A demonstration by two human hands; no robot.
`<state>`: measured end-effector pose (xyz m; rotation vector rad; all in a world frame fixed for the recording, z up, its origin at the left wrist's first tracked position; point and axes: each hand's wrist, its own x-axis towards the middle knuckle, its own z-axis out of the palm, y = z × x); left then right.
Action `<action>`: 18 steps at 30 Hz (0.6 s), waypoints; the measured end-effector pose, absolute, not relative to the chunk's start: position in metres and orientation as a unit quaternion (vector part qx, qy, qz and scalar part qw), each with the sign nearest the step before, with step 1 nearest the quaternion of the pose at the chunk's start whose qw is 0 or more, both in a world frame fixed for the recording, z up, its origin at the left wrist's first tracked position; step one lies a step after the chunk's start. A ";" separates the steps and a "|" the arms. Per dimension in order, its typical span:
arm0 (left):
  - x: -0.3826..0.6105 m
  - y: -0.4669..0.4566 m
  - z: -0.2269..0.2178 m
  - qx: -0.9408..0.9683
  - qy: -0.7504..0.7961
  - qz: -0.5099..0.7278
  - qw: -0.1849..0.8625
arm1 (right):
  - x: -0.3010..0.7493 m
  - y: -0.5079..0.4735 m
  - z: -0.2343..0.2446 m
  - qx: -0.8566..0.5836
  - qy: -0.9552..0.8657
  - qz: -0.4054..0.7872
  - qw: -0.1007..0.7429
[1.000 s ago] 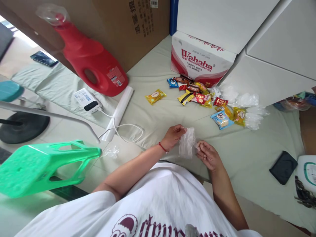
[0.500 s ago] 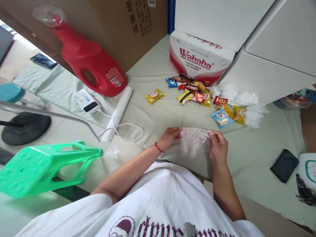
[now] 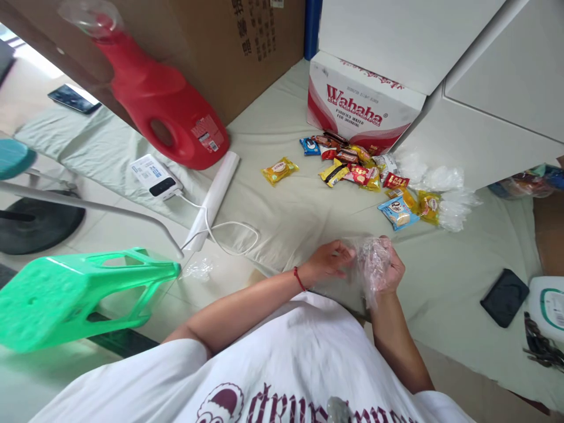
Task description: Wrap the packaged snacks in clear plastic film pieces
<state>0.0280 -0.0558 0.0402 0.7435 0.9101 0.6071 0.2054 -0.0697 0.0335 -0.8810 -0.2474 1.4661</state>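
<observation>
A crumpled clear plastic bag (image 3: 370, 264) is gripped in my right hand (image 3: 393, 271), its thin film bunched against the fingers and hanging below them. My left hand (image 3: 328, 262) is just beside it, fingers loosely curled and apart, slightly blurred, with the fingertips at the bag's left edge. Beyond my hands, one yellow-wrapped snack (image 3: 279, 170) lies alone on the pale green sheet (image 3: 282, 217). To its right is a pile of small wrapped snacks (image 3: 348, 161), with a light blue snack packet (image 3: 399, 212) at the near end.
A Wahaha carton (image 3: 361, 106) stands behind the snacks, with more clear plastic bags (image 3: 458, 205) to the right. On the left are a red jug (image 3: 176, 106), a white roll (image 3: 214, 200), a corded white device (image 3: 156, 176) and a green stool (image 3: 57, 294). A black pouch (image 3: 504, 298) lies right.
The bag was stretched flat between both hands; now it is bunched in my right hand. My left hand has come off its corner and moved right and closer to me.
</observation>
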 end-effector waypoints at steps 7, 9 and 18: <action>0.032 -0.048 0.030 0.283 0.353 0.368 0.812 | 0.194 -0.071 0.044 -0.370 -0.107 0.648 0.657; 0.017 -0.042 0.030 0.253 0.351 0.375 0.820 | 0.207 -0.071 0.045 -0.386 -0.104 0.621 0.675; 0.012 -0.039 0.036 0.216 0.364 0.303 0.854 | 0.226 -0.075 0.046 -0.379 -0.104 0.582 0.712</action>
